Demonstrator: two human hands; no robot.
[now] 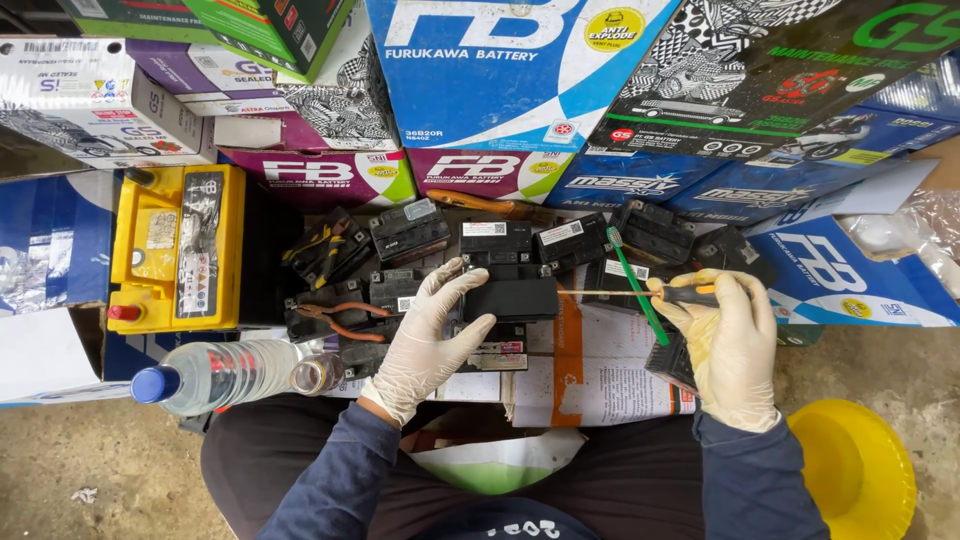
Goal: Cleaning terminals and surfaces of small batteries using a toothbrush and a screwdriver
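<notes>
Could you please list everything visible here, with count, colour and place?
Small batteries: about ten, black, clustered at centre.
Large battery: one, yellow, left.
Battery cartons: many, blue, purple, black, stacked behind.
Pliers: one, orange-handled, left of centre.
Bottle: one, clear with blue cap, lying lower left.
Toothbrush: one, green, right of centre.
Bowl: one, yellow, lower right.
Screwdriver: one, orange-black handle, in right hand.
Left hand: gloved, on a black battery.
Right hand: gloved, gripping the screwdriver.
</notes>
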